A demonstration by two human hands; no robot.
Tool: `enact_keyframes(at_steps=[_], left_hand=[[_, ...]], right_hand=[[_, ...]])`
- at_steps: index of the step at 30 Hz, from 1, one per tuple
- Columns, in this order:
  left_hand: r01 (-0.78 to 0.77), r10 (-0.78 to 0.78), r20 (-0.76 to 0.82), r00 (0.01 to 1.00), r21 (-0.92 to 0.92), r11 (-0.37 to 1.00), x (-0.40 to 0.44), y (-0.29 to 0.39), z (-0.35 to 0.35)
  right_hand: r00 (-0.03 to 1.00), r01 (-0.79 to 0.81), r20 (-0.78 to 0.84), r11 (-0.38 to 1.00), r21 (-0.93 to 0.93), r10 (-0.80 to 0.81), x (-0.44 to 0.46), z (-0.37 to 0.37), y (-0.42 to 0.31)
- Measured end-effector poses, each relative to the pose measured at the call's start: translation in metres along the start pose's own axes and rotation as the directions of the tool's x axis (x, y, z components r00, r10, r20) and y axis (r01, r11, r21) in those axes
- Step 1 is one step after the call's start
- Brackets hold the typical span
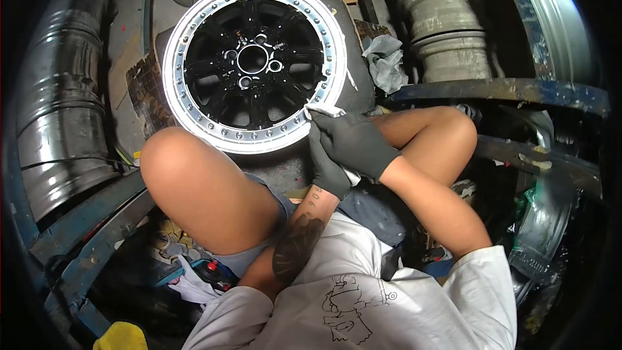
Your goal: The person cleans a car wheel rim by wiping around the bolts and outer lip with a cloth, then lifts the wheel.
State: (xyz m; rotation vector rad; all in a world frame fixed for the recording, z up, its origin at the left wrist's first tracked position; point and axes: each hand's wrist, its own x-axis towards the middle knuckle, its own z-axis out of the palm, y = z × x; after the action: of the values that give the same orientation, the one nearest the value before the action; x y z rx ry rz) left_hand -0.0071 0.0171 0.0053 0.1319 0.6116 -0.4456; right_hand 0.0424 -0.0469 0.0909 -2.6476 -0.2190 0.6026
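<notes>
A car wheel rim [175,100] with a bright polished lip, a ring of small bolt holes and a black spoked centre lies face up in front of me. A white cloth [327,111] is bunched against its lower right edge. My right hand [359,146], in a dark glove, is closed over the cloth. Below and beside it, my left hand [326,167], gloved the same way, is closed too, pressed against the right. Another end of the cloth sticks out beneath the hands near the wrists. Most of the fingers of both hands are hidden.
The wheel rests on a dark padded support [359,91] between my knees. A crumpled grey cloth [385,63] lies to its right. Stacked metal barrels [61,104] stand at left, more [447,19] at right. Blue metal beams [505,91] run along both sides.
</notes>
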Motion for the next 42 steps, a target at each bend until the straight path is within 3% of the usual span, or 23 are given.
enact_keyframes(at_steps=[1,3,5,6,8,9,10,13,15,16,17,18,20,23,25,28,31,38,41,42], left_hand=[[0.051,-0.047,0.083,0.995,-0.046,0.998,0.001,-0.001,-0.011],[0.163,-0.124,0.253,0.959,-0.140,0.977,0.003,-0.002,-0.032],[0.245,-0.158,0.360,0.919,-0.209,0.947,0.006,0.000,-0.033],[0.216,-0.131,0.361,0.923,-0.204,0.955,0.008,0.002,-0.031],[0.156,-0.077,0.361,0.929,-0.197,0.968,0.014,0.006,-0.028],[0.088,-0.064,0.205,0.977,-0.112,0.990,0.004,0.012,-0.002],[0.035,-0.034,0.052,0.998,-0.014,0.999,0.000,0.013,0.016],[0.030,-0.032,0.011,0.999,0.130,0.991,0.005,0.007,0.010],[-0.034,0.040,-0.019,0.999,0.233,0.972,0.023,-0.001,-0.022],[0.019,-0.022,0.025,0.999,0.139,0.990,0.009,-0.001,-0.011],[0.008,-0.010,0.010,1.000,0.204,0.979,0.001,0.001,-0.006],[0.003,0.002,-0.017,1.000,0.261,0.965,-0.004,0.001,-0.007],[0.026,-0.027,-0.002,1.000,0.289,0.957,-0.012,0.003,-0.001],[-0.040,0.046,-0.016,0.999,0.305,0.952,-0.008,0.000,0.005],[-0.103,0.108,-0.003,0.994,0.285,0.953,-0.001,-0.004,0.000],[-0.161,0.209,-0.124,0.970,0.320,0.934,0.007,-0.006,0.002],[-0.081,0.118,-0.121,0.986,0.276,0.958,-0.001,0.000,0.013],[-0.138,0.208,-0.163,0.964,0.358,0.923,0.008,-0.004,0.007],[-0.111,0.187,-0.154,0.970,0.405,0.908,0.000,-0.002,0.011],[-0.104,0.188,-0.144,0.972,0.450,0.887,0.000,0.000,0.012]], right_hand=[[0.982,0.104,-0.145,0.985,-0.137,-0.124,0.000,0.015,0.005],[0.845,0.231,-0.347,0.863,-0.449,-0.406,0.000,0.053,0.024],[0.946,0.162,-0.203,0.911,-0.379,-0.252,-0.011,0.013,-0.005],[0.976,0.129,-0.122,0.930,-0.345,-0.181,-0.014,0.000,-0.016],[0.990,0.073,-0.116,0.991,-0.110,-0.085,0.002,0.015,0.003],[0.993,0.030,-0.112,1.000,0.008,-0.029,0.010,0.019,0.015],[0.996,0.074,-0.064,0.993,0.096,-0.068,0.016,0.014,0.025],[0.981,0.145,0.083,0.943,0.298,-0.177,0.023,-0.009,0.051],[0.954,0.299,-0.108,0.880,0.370,-0.278,0.016,0.026,0.084],[0.924,0.381,-0.193,0.834,0.400,-0.329,0.011,0.042,0.092],[0.981,0.195,-0.094,0.789,0.583,-0.172,-0.001,0.043,0.083],[0.993,0.111,-0.107,0.761,0.639,-0.055,-0.015,0.043,0.068],[0.976,0.150,-0.216,0.781,0.607,-0.019,-0.030,0.043,0.054],[0.973,0.104,-0.228,0.786,0.610,0.048,-0.033,0.046,0.045],[0.984,0.080,-0.171,0.764,0.640,0.041,-0.028,0.048,0.046],[0.985,0.075,-0.165,0.764,0.641,0.042,-0.021,0.048,0.045],[0.993,0.028,-0.110,0.779,0.627,0.053,-0.016,0.044,0.044],[0.989,0.052,-0.139,0.726,0.685,0.060,-0.011,0.047,0.046],[0.993,-0.088,0.010,0.696,0.713,0.115,-0.013,0.041,0.047],[0.994,-0.068,-0.015,0.708,0.703,0.111,-0.014,0.040,0.046]])
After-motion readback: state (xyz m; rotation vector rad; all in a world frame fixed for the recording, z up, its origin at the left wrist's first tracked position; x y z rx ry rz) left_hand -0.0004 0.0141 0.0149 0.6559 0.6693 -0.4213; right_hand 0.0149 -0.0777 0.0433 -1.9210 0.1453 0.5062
